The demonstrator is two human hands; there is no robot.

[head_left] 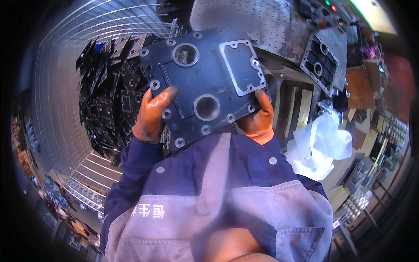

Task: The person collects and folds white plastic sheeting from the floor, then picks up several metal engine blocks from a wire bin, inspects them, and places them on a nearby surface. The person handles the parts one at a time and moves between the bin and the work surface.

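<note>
A flat black metal cover plate (203, 78) is held up in front of my chest, slightly tilted. It has two large round holes with bright machined rims, a silver rectangular machined face near its right end, and small bolt holes along its edges. My left hand (152, 111), in an orange work glove, grips the plate's left edge with the thumb on the upper face. My right hand (259, 114), gloved the same way, holds the lower right edge, thumb on top. The fingers of both hands are mostly hidden beneath the plate.
To the left, a wire cage (61, 100) holds a heap of similar black plates (107, 105). A perforated metal worktop (244, 19) lies ahead. Another black ribbed plate (321, 59) rests at the right, above white plastic sheeting (321, 142).
</note>
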